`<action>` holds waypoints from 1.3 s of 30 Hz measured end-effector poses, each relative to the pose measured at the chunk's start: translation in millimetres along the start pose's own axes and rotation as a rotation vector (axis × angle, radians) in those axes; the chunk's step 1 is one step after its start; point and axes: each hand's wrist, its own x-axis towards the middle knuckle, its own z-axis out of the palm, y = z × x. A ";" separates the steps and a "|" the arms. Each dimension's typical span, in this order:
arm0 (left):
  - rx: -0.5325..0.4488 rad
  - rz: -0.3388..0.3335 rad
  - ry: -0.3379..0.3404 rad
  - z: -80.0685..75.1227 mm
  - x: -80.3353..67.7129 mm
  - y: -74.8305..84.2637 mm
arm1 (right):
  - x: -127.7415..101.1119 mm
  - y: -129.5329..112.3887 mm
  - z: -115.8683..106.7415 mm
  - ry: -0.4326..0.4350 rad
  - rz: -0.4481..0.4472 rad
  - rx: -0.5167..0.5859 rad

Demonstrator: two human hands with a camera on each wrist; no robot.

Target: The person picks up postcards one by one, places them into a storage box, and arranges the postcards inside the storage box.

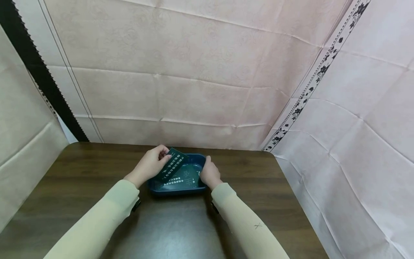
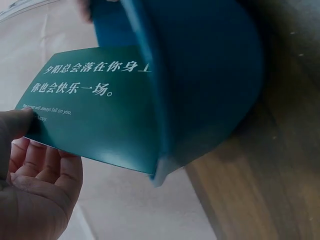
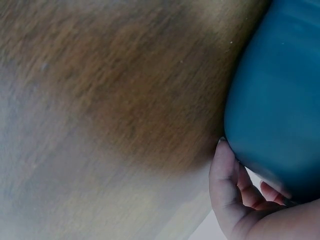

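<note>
In the head view a small blue plastic tray [image 1: 176,192] stands on the table. My left hand [image 1: 151,164] pinches a dark green card [image 1: 173,166] by its edge, thumb on the printed face and fingers behind. White Chinese lettering runs across this card [image 2: 100,120], and in the left wrist view its far end passes behind the tray's rim. Another green card [image 1: 185,176] with white print lies inside the tray, partly hidden by the held one. At the tray's right end, my right hand [image 1: 211,174] grips the side, its fingers [image 3: 225,167] against the outer wall.
The brown wood-grain table [image 1: 258,180] extends around the tray on all sides. Its back edge runs just behind the tray. Pale creased cloth [image 1: 194,90] hangs behind and at both sides, with a black strip at the left.
</note>
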 end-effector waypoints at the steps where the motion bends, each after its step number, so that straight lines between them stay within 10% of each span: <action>1: -0.001 -0.003 -0.003 2.4 -0.1 -1.1 | 0.2 0.1 0.2 0.004 -0.002 -0.004; 25: 0.282 -0.056 -0.159 34.8 4.2 -14.5 | -0.7 1.4 1.6 -0.001 0.016 0.010; 39: 0.230 -0.146 -0.209 42.9 14.3 -5.1 | 1.1 -1.7 1.4 -0.001 0.024 0.019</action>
